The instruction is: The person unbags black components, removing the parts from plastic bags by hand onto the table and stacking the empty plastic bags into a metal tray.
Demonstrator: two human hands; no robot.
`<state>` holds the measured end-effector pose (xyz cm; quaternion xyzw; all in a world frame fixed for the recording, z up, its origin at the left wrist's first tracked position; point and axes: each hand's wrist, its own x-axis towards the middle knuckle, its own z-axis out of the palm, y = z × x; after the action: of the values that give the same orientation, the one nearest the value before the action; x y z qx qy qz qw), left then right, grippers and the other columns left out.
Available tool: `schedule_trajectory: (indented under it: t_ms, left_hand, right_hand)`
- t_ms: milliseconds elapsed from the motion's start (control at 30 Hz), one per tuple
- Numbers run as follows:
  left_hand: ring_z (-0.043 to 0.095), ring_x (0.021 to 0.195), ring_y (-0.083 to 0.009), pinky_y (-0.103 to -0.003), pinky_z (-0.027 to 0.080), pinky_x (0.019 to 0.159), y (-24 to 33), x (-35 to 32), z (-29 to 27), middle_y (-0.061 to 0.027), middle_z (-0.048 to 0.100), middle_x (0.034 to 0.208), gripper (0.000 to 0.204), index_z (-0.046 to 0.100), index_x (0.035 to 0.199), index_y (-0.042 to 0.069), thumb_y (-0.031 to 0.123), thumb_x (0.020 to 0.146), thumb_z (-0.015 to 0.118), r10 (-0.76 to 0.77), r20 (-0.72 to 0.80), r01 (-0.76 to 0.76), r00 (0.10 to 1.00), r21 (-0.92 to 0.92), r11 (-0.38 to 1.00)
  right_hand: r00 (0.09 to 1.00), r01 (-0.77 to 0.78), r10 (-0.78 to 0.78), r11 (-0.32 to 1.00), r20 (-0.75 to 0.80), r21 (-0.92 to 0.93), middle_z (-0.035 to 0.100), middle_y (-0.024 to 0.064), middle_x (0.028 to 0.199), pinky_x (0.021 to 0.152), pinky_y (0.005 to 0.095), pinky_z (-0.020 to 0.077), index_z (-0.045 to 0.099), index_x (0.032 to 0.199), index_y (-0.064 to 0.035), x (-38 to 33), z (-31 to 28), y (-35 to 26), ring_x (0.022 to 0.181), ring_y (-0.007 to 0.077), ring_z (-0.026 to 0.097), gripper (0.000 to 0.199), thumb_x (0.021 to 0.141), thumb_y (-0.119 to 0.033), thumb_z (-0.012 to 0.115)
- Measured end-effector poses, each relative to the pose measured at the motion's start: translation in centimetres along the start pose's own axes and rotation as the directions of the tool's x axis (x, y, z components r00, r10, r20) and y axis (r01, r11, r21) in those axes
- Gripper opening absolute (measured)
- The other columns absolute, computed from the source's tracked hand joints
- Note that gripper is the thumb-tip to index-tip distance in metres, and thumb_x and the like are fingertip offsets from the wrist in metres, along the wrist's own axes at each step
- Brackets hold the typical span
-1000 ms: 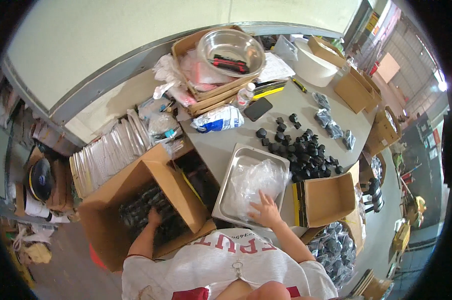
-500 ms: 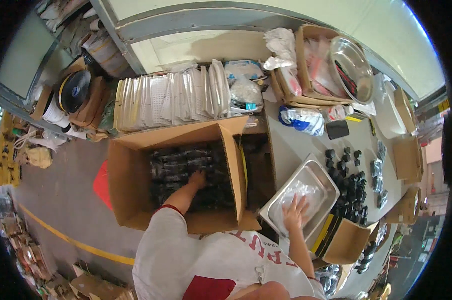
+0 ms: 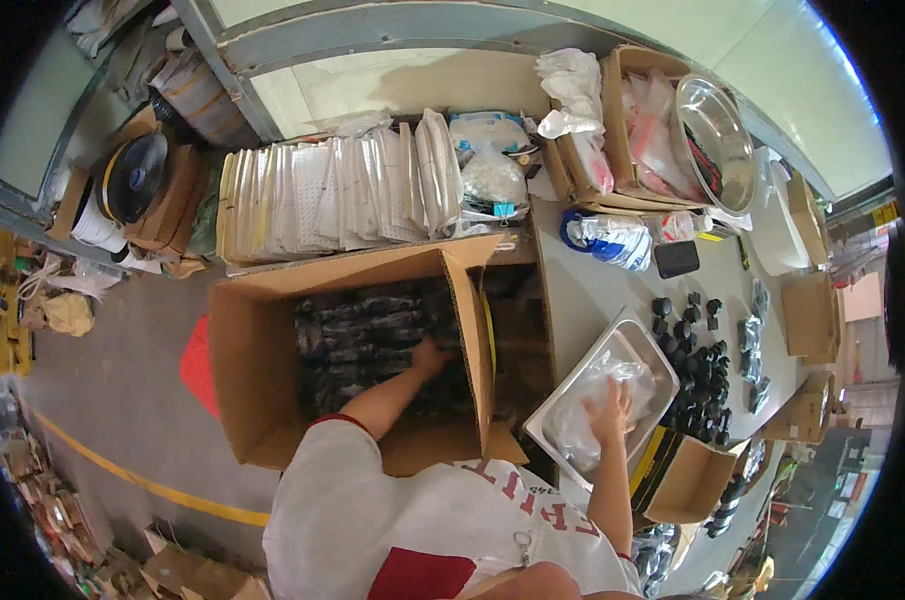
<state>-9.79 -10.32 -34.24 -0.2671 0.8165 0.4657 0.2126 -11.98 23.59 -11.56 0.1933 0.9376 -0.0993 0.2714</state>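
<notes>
My left hand (image 3: 429,358) reaches down into a large open cardboard box (image 3: 255,375), at the right side of rows of dark, plastic-wrapped items (image 3: 357,335). Its fingers are lost against the dark contents, so I cannot see what they grip. To the right, a rectangular metal tray (image 3: 549,418) sits on the table and holds clear plastic bags (image 3: 569,425). Inside it, my right hand (image 3: 609,415) is partly closed on a clear plastic bag (image 3: 624,372), whose film bunches around the fingertips.
Several black plastic parts (image 3: 707,380) lie right of the tray, near a small open carton (image 3: 694,482). A dark phone-like slab (image 3: 677,260) rests farther back. Behind the big box stands a row of paper-filled sleeves (image 3: 322,195). A metal bowl (image 3: 742,160) leans at far right.
My left hand has moved right inside the box. In the tray, my right hand has shifted up and right, its spread fingers have drawn closer together, and the plastic has bunched up.
</notes>
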Motion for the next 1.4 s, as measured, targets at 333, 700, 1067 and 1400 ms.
schedule_trajectory:
  t_ms: [333, 700, 1067, 1400]
  left_hand:
    - [0.050, 0.091, -0.0153, -0.029, 0.042, 0.078, 8.5, -9.9, -21.6, -0.0075, 0.054, 0.101, 0.063, 0.045, 0.119, 0.002, 0.019, 0.064, 0.071, 0.273, 0.417, -0.182, 0.867, -0.246, 0.952]
    - [0.054, 0.089, -0.0107, -0.025, 0.042, 0.080, 20.9, -21.2, -15.1, -0.0011, 0.056, 0.095, 0.057, 0.049, 0.111, 0.005, 0.009, 0.062, 0.079, 0.809, 0.253, -0.548, 0.531, -0.625, 0.556]
    - [0.050, 0.110, -0.0230, -0.043, 0.043, 0.094, 22.6, -21.9, 3.7, -0.0055, 0.051, 0.119, 0.043, 0.034, 0.128, 0.017, 0.037, 0.093, 0.048, 0.546, 0.407, 0.328, 0.732, -0.913, 0.240]
    - [0.052, 0.090, -0.0148, -0.028, 0.048, 0.073, 31.1, -22.4, 6.7, -0.0093, 0.052, 0.104, 0.073, 0.030, 0.121, 0.005, 0.012, 0.068, 0.080, 0.762, 0.349, -0.630, 0.545, -0.430, 0.647]
  right_hand:
    - [0.598, 0.759, -0.506, 0.607, -0.621, 0.236, 0.055, 0.0173, 0.101, 0.088, 0.0403, 0.0406, 0.053, 0.104, 0.0000, -7.9, -3.9, -3.8, 0.098, 0.0356, 0.052, 0.033, 0.073, -0.003, 0.064]
    - [0.589, 0.239, -0.804, 0.079, -0.079, 0.968, 0.060, 0.0047, 0.100, 0.082, 0.0263, 0.0450, 0.052, 0.116, 0.0026, -11.0, -4.4, -7.6, 0.090, 0.0111, 0.055, 0.032, 0.090, -0.014, 0.058]
    - [0.868, 0.299, -0.354, -0.187, -0.348, 0.936, 0.054, -0.0010, 0.073, 0.059, 0.0225, 0.0392, 0.055, 0.080, -0.0037, -8.1, -4.7, 1.0, 0.065, 0.0063, 0.045, 0.013, 0.089, -0.012, 0.057]
    - [0.587, 0.685, -0.062, 0.569, -0.807, 0.455, 0.056, 0.0176, 0.062, 0.052, 0.0394, 0.0442, 0.055, 0.079, -0.0037, -6.3, -10.9, 12.2, 0.060, 0.0371, 0.057, 0.015, 0.081, -0.016, 0.064]
